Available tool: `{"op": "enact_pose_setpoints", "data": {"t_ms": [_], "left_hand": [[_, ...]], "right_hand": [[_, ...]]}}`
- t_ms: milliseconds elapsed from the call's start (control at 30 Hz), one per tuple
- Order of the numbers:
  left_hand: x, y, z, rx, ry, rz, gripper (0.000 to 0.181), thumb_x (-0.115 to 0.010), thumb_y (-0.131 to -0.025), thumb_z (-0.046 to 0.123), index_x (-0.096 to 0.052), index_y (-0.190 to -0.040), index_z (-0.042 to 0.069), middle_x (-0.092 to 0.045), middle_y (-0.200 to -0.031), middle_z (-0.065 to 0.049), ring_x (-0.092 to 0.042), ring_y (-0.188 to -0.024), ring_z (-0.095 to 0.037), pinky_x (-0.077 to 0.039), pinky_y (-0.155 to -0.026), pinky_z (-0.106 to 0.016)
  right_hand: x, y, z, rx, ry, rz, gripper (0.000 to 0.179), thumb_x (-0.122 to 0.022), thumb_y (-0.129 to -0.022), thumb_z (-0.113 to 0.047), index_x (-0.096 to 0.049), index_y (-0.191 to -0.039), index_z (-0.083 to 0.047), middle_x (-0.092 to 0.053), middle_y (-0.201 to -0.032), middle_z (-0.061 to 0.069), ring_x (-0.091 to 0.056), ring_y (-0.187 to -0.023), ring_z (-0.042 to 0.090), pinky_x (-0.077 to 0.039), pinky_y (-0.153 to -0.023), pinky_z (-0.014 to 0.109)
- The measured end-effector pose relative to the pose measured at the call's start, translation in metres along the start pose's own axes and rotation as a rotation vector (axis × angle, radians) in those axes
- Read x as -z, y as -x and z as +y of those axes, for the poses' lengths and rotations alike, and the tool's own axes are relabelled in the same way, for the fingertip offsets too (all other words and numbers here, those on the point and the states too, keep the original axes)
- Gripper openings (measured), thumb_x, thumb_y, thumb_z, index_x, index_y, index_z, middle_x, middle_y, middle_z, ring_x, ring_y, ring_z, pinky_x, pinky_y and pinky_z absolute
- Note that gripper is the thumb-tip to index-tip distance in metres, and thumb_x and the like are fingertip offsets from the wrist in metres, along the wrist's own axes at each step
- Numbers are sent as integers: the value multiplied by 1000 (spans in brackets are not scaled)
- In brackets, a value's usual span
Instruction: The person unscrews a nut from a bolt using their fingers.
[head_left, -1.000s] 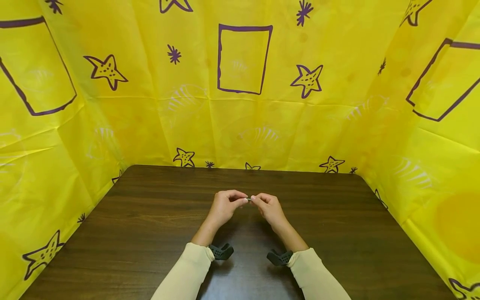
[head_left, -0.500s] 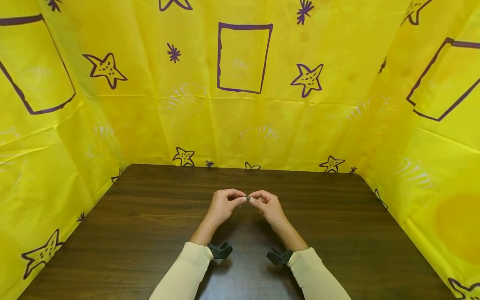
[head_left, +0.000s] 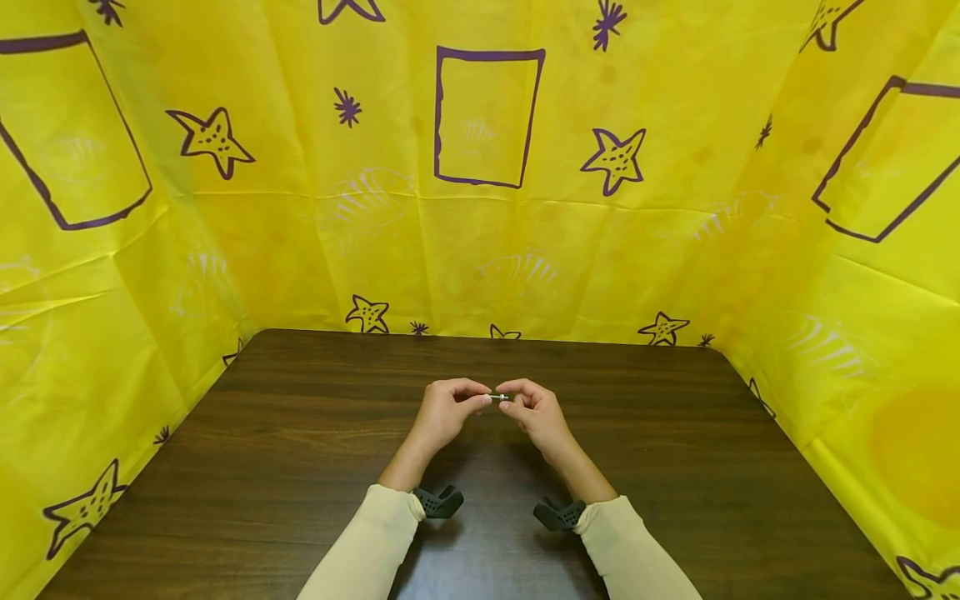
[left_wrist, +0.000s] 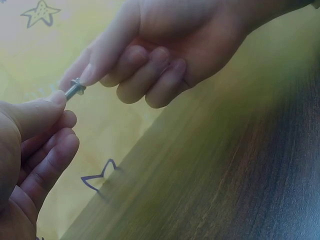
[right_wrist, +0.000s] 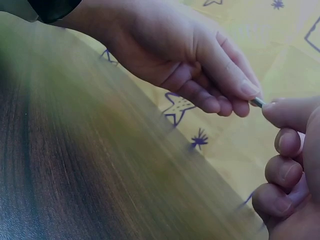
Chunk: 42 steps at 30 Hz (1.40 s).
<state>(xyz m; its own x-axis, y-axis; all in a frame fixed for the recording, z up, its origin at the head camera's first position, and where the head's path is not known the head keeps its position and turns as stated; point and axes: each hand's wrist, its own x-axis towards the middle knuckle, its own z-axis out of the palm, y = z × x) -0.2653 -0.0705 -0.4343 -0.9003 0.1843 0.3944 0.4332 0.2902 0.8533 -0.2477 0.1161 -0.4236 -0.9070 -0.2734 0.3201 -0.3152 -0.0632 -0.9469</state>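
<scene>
Over the middle of the table, my left hand (head_left: 447, 412) pinches a small metal bolt (left_wrist: 71, 92) between thumb and fingertips. Its threaded shaft points towards the right hand, and the head end is hidden in the left fingers. A flanged nut (left_wrist: 78, 85) sits on the shaft near its free end. My right hand (head_left: 543, 418) has thumb and index finger around that nut, the thumb tip right at its edge in the left wrist view. The other right fingers are curled in. In the right wrist view only a short stretch of the bolt (right_wrist: 257, 102) shows between the thumbs.
The dark wood-grain table (head_left: 315, 467) spreads below both hands. A yellow printed cloth (head_left: 480, 267) with starfish drawings stands behind it and on both sides. Dark wrist mounts (head_left: 439, 502) sit by the pale sleeves (head_left: 367, 550).
The right thumb and index finger have spread a little, so the nut and bolt end now show between them. The left hand has barely moved.
</scene>
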Motion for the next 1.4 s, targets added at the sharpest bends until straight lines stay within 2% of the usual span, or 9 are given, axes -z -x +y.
{"op": "enact_pose_setpoints", "data": {"t_ms": [233, 433, 667, 967, 1200, 1400], "left_hand": [[-2, 0, 1, 4, 9, 11, 4, -76, -84, 7, -76, -88, 7, -70, -75, -1, -63, -64, -14, -53, -59, -29], [-5, 0, 2, -19, 0, -5, 5, -76, -84, 7, -76, -89, 5, -70, -75, 0, -62, -63, -13, -52, -58, -26], [-6, 1, 0, -23, -12, -16, 7, -76, -85, 11, -76, -90, 5, -70, -76, 1, -62, -63, -14, -50, -55, -27], [-5, 1, 0, -14, -3, -13, 5, -76, -84, 11, -77, -89, 9, -70, -76, 1, -63, -64, -17, -51, -56, -28], [-4, 1, -1, -4, -19, 6, 5, -76, -84, 10, -77, -89, 8, -69, -74, 1, -63, -64, -14, -51, -57, -28], [-4, 1, -2, 3, -13, 4, 5, -75, -85, 10, -77, -90, 9, -70, -75, 1, -65, -65, -18, -52, -58, -29]], "right_hand": [[0, 0, -3, -38, 29, 6, 23, -57, -97, -1, -59, -113, 15, -41, -59, 0, -36, -47, 7, -29, -45, 21], [-1, 1, -4, -80, 110, 62, 29, -50, -102, -11, -64, -97, 14, -42, -53, 3, -35, -45, 7, -27, -44, 21], [0, 0, 1, -102, 157, 78, 32, -55, -100, -11, -67, -83, 14, -41, -50, 1, -36, -48, 9, -29, -50, 23], [-1, 1, -3, -100, 124, 69, 26, -58, -98, -7, -64, -85, 15, -40, -52, 0, -36, -49, 9, -27, -48, 22], [-2, 1, -4, -106, 74, 68, 21, -62, -94, -3, -63, -100, 18, -39, -55, -2, -33, -47, 6, -26, -45, 21], [-1, 2, -1, -74, 37, 44, 17, -63, -93, 0, -65, -102, 14, -39, -55, -2, -31, -44, 5, -25, -43, 20]]}}
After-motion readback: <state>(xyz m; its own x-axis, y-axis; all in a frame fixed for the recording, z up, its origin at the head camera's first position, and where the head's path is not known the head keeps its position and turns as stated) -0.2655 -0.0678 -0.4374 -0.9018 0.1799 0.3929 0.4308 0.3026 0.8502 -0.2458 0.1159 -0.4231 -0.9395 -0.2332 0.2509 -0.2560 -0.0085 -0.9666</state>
